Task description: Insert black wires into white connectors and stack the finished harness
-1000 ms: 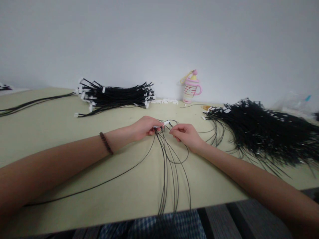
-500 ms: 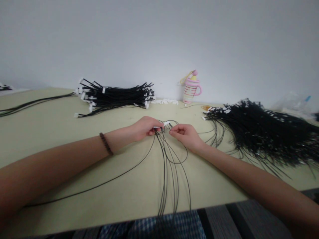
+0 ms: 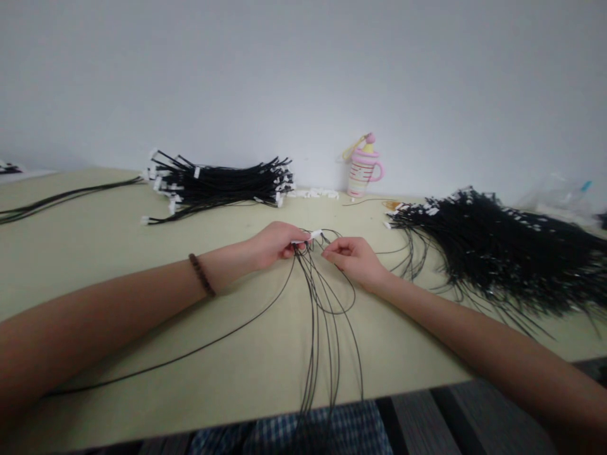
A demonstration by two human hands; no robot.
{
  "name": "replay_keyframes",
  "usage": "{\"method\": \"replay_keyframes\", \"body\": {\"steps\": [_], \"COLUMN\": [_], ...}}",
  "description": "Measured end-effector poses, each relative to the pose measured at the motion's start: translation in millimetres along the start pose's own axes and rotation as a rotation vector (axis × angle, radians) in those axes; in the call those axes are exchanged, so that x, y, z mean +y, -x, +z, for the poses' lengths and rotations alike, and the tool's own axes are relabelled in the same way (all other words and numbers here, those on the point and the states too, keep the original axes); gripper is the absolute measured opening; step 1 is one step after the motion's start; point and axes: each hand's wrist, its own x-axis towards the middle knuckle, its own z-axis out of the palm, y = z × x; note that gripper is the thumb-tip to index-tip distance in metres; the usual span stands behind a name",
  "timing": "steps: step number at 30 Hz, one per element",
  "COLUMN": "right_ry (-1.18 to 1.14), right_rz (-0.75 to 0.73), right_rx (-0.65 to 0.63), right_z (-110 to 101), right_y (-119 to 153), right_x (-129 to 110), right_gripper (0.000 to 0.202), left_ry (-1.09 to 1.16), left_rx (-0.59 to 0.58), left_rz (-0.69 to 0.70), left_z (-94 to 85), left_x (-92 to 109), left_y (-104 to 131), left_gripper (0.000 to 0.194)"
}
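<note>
Nearest: blue-and-white checked fabric [image 3: 284,436] at the front edge of the pale yellow-green table [image 3: 199,398]. Thin black flexible wires [image 3: 313,328] run from between the hands toward that edge, several hanging over it in front of the fabric. One strand sweeps left in a long curve, passing by the left forearm; another makes a loop below the right hand.

Dark brown beaded bracelet [image 3: 202,275] on the left wrist.

Right hand [image 3: 353,256]: thumb and forefinger brought together, tips about meeting, other fingers curled in. Tips are just beside the wires; can't tell if a strand is pinched. Left hand [image 3: 282,242]: thumb pressed down over curled fingers, gripping a narrow white plastic piece [image 3: 316,234]. Its free end sticks out toward the right hand, mid-table, wires gathered around it.

Right side: big tangled heap of black wires with white ends [image 3: 512,253], loose strands trailing on the table. Left, farther back: neater bundle of black wires with white connectors [image 3: 222,183], lying crosswise. Small white plastic bits [image 3: 315,193] in a row right of it. Pink-and-cream striped cup with a side handle [image 3: 360,174] upright next to them, against the plain pale grey wall [image 3: 303,76].
</note>
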Motion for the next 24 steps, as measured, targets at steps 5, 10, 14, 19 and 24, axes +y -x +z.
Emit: {"method": "replay_keyframes", "body": {"steps": [5, 10, 14, 19, 24], "right_ry": [0.026, 0.055, 0.072, 0.079, 0.092], "right_rz": [-0.018, -0.053, -0.056, -0.059, -0.062], "right_rx": [0.017, 0.037, 0.038, 0.04, 0.048], "right_z": [-1.1, -2.5, -2.6, -3.4, -3.9], "right_y": [0.0, -0.5, -1.2, -1.3, -0.4], "right_x": [-0.4, 1.6, 2.8, 2.7, 0.6], "right_gripper": [0.017, 0.018, 0.019, 0.018, 0.02], "left_ry": [-0.007, -0.002, -0.006, -0.007, -0.014], "left_rx": [-0.007, -0.004, -0.004, -0.029, -0.022], "left_rz": [0.002, 0.008, 0.009, 0.023, 0.013], "left_z": [0.0, 0.6, 0.0, -1.6, -0.5], "left_x": [-0.2, 0.3, -0.2, -2.2, -1.5], "left_y": [0.2, 0.7, 0.3, -0.8, 0.1], "left_gripper": [0.012, 0.012, 0.012, 0.012, 0.011]}}
